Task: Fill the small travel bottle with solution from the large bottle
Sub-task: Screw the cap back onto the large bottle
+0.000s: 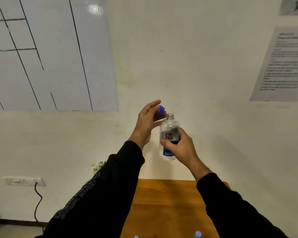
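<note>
My right hand grips the large bottle upright, neck uncapped, above the table; my left hand, at ten o'clock of it, pinches the blue cap.

Right hand grips the uncapped large bottle; left hand holds its blue cap.

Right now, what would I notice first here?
A clear bottle held up mid-frame in the right hand, its neck open. Beside it, the left hand pinches the blue cap. Below is an orange table with two blue-topped things at its near edge.
</note>
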